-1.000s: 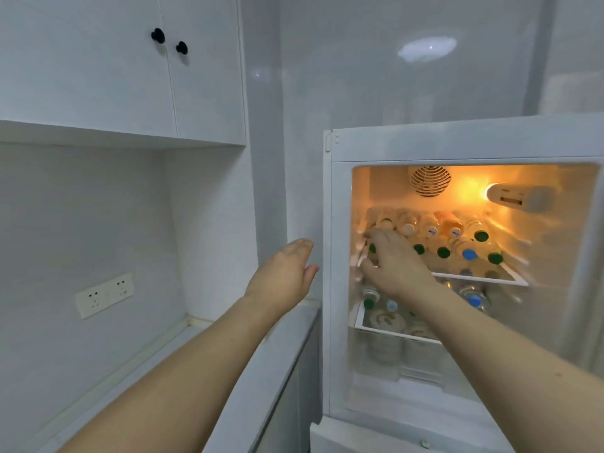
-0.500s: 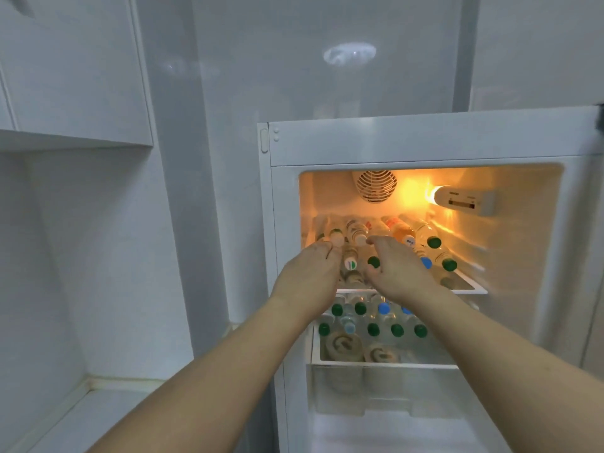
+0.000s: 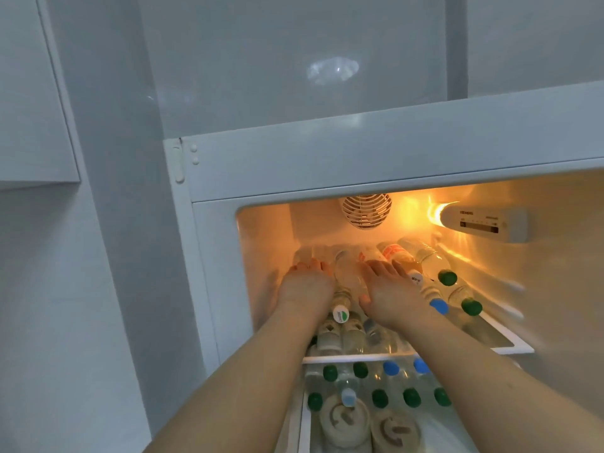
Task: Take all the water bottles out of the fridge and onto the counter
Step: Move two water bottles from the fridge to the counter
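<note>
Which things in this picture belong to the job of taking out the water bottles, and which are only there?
Job:
- bottles on upper shelf
- bottles on lower shelf
- left hand
- right hand
- fridge

Only there:
- fan grille
- control panel with lamp
- two rolled things under the lower bottles
- wall cabinet

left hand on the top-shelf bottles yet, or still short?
Touching. The head view shows the left hand lying palm-down on the bottles on the top shelf, its fingers over them with no gap showing. Whether it grips one is hidden.
</note>
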A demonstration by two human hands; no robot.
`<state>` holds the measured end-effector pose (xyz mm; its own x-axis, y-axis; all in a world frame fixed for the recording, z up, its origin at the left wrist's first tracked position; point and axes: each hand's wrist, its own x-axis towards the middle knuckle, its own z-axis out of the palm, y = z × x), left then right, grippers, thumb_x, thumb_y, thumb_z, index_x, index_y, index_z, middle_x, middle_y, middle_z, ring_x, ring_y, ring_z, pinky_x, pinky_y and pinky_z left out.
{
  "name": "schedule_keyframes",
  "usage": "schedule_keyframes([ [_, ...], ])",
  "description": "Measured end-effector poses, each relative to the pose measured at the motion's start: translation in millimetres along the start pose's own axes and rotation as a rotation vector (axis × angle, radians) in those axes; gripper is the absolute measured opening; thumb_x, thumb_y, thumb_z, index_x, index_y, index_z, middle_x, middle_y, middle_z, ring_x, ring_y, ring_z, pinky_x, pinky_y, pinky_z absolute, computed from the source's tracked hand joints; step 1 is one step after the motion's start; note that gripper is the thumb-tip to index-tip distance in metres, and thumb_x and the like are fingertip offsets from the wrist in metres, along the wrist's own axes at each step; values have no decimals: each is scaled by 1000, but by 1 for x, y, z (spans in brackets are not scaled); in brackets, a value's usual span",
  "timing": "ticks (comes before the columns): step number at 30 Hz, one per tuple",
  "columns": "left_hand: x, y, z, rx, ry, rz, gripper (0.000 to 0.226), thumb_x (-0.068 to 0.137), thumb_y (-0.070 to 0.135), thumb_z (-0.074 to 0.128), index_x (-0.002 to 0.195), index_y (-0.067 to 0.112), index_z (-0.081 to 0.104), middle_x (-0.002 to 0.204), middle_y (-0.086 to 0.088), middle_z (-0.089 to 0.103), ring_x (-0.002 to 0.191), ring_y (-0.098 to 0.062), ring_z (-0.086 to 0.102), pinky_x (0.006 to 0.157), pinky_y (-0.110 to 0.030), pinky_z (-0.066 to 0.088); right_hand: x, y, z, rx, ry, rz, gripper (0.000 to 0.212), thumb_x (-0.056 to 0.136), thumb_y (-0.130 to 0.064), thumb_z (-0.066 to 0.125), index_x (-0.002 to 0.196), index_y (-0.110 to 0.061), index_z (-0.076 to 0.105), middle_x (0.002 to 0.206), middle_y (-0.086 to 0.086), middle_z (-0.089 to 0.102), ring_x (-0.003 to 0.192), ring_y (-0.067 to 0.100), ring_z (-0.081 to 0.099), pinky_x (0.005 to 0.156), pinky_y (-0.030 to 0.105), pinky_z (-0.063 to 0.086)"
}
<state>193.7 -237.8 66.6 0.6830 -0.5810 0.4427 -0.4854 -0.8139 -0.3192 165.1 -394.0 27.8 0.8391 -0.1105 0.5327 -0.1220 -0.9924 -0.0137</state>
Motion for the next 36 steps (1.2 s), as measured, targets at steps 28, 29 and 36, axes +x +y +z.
schedule_keyframes([
  [28,92,-1,114,-43,56,-99,30,100,14,36,126,1,44,114,-14,67,100,-32,65,67,-33,34,78,35,70,-20,24,-131,68,95,-56,43,151,-41,8,158,1,24,145,23,24,121,47,2],
  [29,89,-2,112,-54,53,-108,29,100,15,38,125,2,45,114,-13,67,100,-32,65,66,-33,34,76,34,68,31,34,-111,66,95,-56,43,151,-42,10,157,0,26,145,22,26,120,48,0],
  [36,66,2,95,-156,66,-136,25,98,17,43,121,7,44,108,-9,66,93,-29,66,49,-29,30,59,25,49,452,70,-40,46,94,-37,58,136,-40,41,159,-7,22,145,20,23,119,48,8],
])
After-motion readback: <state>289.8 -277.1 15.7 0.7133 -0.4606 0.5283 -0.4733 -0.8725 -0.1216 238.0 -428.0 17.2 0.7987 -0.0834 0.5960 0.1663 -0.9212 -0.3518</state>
